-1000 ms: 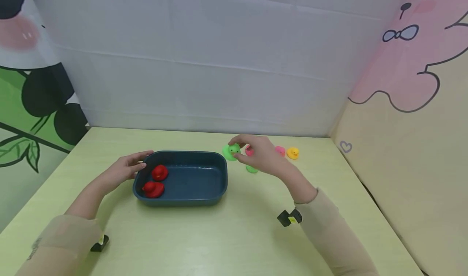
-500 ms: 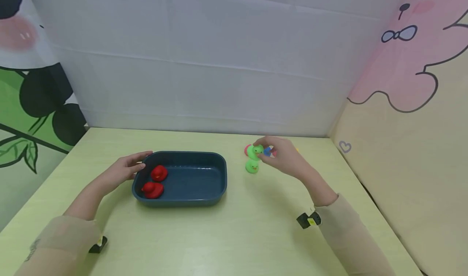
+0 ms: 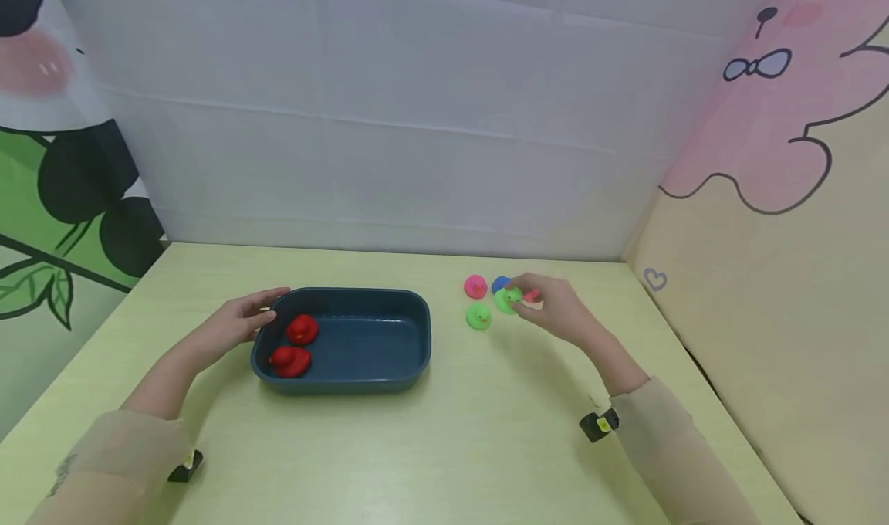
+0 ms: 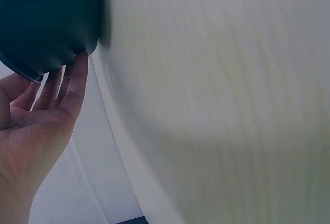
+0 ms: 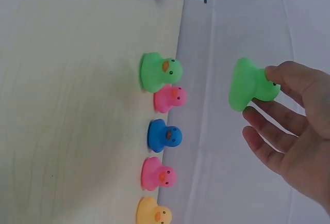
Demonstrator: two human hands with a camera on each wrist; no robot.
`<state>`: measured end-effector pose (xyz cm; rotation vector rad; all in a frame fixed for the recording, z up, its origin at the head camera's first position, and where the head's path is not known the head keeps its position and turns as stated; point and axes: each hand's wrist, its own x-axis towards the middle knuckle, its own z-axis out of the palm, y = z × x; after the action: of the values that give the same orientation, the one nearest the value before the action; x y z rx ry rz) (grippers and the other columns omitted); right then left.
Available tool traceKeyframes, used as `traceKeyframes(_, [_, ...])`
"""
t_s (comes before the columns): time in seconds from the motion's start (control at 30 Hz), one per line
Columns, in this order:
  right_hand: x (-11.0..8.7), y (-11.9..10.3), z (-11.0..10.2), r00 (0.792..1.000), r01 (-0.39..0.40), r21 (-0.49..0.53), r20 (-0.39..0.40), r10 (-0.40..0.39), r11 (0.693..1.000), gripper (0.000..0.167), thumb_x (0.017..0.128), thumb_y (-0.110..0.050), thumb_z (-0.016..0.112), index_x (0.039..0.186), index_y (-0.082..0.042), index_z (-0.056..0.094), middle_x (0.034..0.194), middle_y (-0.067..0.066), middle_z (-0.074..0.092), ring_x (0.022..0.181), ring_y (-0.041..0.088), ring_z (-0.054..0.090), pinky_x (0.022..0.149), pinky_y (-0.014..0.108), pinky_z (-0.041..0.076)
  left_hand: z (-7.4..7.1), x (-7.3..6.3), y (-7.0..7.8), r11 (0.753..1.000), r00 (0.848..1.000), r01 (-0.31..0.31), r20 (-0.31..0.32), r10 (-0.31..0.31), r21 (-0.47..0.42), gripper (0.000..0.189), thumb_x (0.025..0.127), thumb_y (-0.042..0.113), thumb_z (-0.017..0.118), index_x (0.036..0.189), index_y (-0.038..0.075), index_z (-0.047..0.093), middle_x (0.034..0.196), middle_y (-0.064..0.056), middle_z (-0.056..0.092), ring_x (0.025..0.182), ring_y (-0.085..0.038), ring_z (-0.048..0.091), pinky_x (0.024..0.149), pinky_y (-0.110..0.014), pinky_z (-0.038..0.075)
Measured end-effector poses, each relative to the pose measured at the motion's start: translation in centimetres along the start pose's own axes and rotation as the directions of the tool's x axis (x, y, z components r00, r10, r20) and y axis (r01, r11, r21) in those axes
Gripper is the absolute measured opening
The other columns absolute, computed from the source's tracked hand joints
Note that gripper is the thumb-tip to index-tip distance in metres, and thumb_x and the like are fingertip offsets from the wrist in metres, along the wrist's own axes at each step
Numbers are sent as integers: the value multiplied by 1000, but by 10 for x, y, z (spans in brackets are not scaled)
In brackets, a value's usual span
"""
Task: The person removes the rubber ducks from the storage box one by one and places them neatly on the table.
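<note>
My left hand (image 3: 239, 322) holds the left end of a dark blue rectangular dish (image 3: 389, 301), with straight fingers against its outer wall (image 4: 51, 38) and the thumb at its rim. Inside the dish, two red rubber ducks (image 3: 302, 330) sit at the left end. My right hand (image 3: 556, 309) pinches a green rubber duck (image 5: 252, 84) by its head between thumb and fingers; it is lifted off the table. Below it on the table stand a second green duck (image 5: 157, 72), a pink duck (image 5: 169, 98), a blue duck (image 5: 164, 135) and another pink duck (image 5: 158, 174).
A yellow duck (image 5: 153, 211) stands at the end of the row, hidden behind my right hand in the head view. The pale wooden table (image 3: 389, 455) ends at a white cloth wall (image 3: 417, 162). A printed panel (image 3: 764, 278) borders the right side.
My right hand has carried the green duck rightward from near the dish to above the other ducks, uncovering a pink and a green one. The left hand has stayed at the dish.
</note>
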<state>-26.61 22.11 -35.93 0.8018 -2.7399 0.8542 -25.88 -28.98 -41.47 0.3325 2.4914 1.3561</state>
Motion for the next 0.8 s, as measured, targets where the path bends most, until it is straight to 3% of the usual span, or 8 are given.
traceKeyframes(0.17, [0, 15, 8, 1000, -20, 8, 17, 20, 1000, 25, 87, -14, 67, 111, -8, 66, 108, 6, 68, 95, 24, 63, 82, 47, 53, -1, 0, -1, 1000, 1000, 4, 1, -4, -2, 56, 101, 25, 43, 151, 12, 21, 150, -27, 23, 130, -47, 35, 92, -52, 48])
traceKeyframes(0.5, [3, 45, 28, 998, -53, 32, 36, 51, 998, 22, 84, -10, 70, 106, -7, 66, 102, 4, 67, 94, 23, 62, 82, 46, 53, -1, -1, 1, 1000, 1000, 1, 3, -2, 3, 56, 101, 26, 43, 151, 12, 22, 150, -27, 23, 129, -47, 35, 92, -52, 48])
traceKeyframes(0.8, [5, 62, 41, 988, -123, 45, 98, 118, 991, 24, 83, -11, 70, 107, -7, 66, 102, 5, 67, 98, 24, 60, 86, 47, 51, 0, 0, 1, 1000, 1000, 4, 4, -4, -9, 56, 101, 25, 43, 151, 12, 21, 150, -27, 23, 130, -47, 35, 92, -50, 49])
